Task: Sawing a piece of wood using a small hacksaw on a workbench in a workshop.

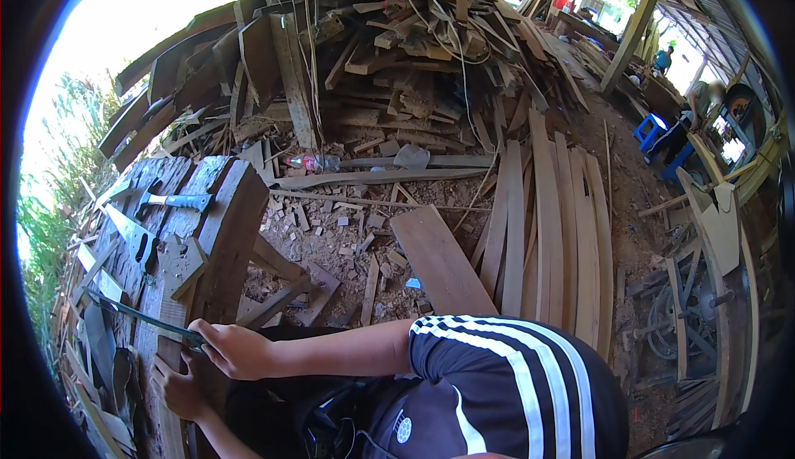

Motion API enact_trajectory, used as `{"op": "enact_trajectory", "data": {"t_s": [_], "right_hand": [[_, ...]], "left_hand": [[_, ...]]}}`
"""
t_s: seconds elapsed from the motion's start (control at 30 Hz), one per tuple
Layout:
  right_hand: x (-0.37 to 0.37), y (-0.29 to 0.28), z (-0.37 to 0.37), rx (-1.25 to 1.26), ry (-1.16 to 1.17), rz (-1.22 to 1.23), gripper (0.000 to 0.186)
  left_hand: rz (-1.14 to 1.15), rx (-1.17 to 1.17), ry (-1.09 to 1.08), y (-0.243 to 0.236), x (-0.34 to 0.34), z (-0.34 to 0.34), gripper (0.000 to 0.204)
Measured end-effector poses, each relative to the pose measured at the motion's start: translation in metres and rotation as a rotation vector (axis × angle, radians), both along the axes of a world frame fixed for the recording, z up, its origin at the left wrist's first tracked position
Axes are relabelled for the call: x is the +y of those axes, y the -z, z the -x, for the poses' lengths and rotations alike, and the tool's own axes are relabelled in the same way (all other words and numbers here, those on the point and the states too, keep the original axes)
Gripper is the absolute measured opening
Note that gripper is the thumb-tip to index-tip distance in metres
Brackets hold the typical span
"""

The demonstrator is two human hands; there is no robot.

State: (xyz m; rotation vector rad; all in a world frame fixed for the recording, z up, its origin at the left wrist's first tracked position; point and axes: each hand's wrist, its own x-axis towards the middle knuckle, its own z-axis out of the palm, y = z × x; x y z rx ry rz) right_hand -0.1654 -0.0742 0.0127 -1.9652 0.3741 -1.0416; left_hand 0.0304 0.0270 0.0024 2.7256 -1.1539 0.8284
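Note:
My right hand [236,350] is closed around the near end of a long, thin, dark blade [141,316], which reaches left across the bench. It looks like a machete seen nearly edge-on. Just below, my left hand [182,386] grips a narrow wooden board [169,432] lying along the thick timber bench [219,239]. A small angled wood block [184,267] sits on the bench beyond the blade. Farther up the bench lie a handsaw [132,237] with a dark handle and a hammer-like tool [178,201] with a blue-and-black grip.
Behind the bench rises a large heap of rough planks [397,61]. Long boards [571,235] lie on the ground to the right, and a wide plank [443,260] is in front of me. Wood chips and a plastic bottle [319,163] litter the ground. Another person [702,107] stands far right.

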Motion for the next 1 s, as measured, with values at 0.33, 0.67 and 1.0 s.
{"op": "enact_trajectory", "data": {"t_s": [0.33, 0.67, 1.0], "right_hand": [[-0.001, 0.006, -0.002, -0.022, -0.018, -0.005, 0.046], [0.0, 0.003, 0.003, -0.046, -0.014, 0.001, 0.044], [0.001, 0.002, 0.002, -0.055, -0.013, 0.005, 0.043]], "left_hand": [[0.034, 0.1, -0.017, -0.015, -0.003, 0.017, 0.071], [0.018, -0.002, -0.01, 0.001, -0.003, 0.003, 0.074], [0.032, 0.019, -0.02, 0.001, -0.003, 0.001, 0.072]]}}
